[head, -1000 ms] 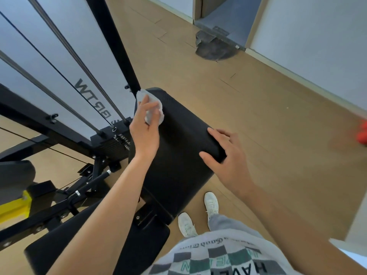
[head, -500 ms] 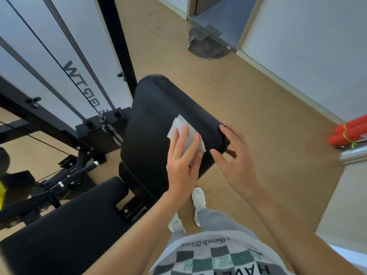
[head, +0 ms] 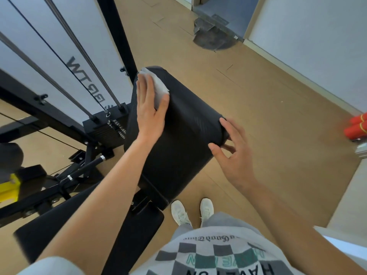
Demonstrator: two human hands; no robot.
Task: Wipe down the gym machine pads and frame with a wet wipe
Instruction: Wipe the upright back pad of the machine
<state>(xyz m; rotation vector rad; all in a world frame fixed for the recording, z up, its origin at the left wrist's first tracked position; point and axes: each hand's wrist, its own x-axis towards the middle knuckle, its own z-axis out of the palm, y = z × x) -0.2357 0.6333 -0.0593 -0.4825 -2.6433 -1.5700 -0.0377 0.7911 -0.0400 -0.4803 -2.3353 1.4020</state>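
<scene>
A black padded backrest (head: pixel 178 139) stands tilted up in the middle of the head view. My left hand (head: pixel 151 110) lies flat on its far left corner, pressing a white wet wipe (head: pixel 158 86) against the pad. My right hand (head: pixel 232 153) rests with spread fingers on the pad's right corner, thumb on top. The black seat pad (head: pixel 127 231) lies below the backrest, partly hidden by my left forearm. The machine's black frame (head: pixel 117 36) rises behind the backrest.
Steel guide rods and a cable run down to the weight stack (head: pixel 111 126) at the left. A yellow part (head: pixel 10 187) sits at the far left edge. Red rolls (head: pixel 356 128) lie at the right by the wall. My white shoes (head: pixel 192 211) stand on the wooden floor beside the seat.
My left hand slid the wipe from the pad's far left corner toward the right middle, then back up to the far left corner. My right hand stayed on the right corner.
</scene>
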